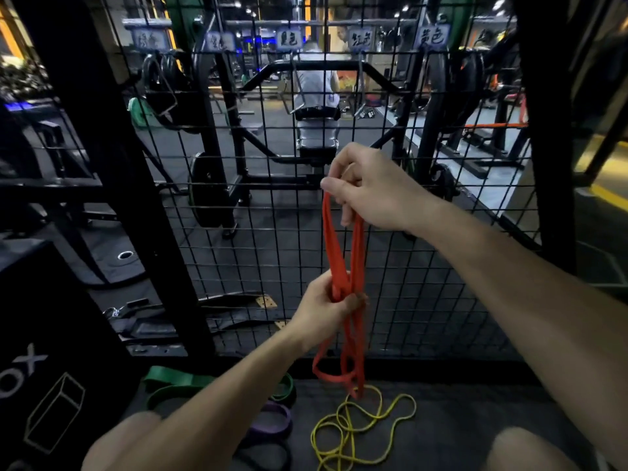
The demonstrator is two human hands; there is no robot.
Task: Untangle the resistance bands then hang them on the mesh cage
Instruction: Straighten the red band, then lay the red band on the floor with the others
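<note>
A red resistance band [334,246] hangs in tangled loops in front of the black mesh cage [424,283]. My right hand [370,188] pinches its top end at mid height. Lower down, my left hand [331,307] grips the bunched strands, and the remaining loops dangle below it to just above the floor. On the floor lie a thin yellow band [356,426] in a loose tangle, a green band [176,382] to the left, and a purple band [272,419] partly hidden by my left forearm.
Metal hooks [294,86] hang high on the mesh under small labelled signs [289,39]. A black box with white print [44,368] stands at lower left. Behind the mesh are gym racks, weight plates and a person seated facing away.
</note>
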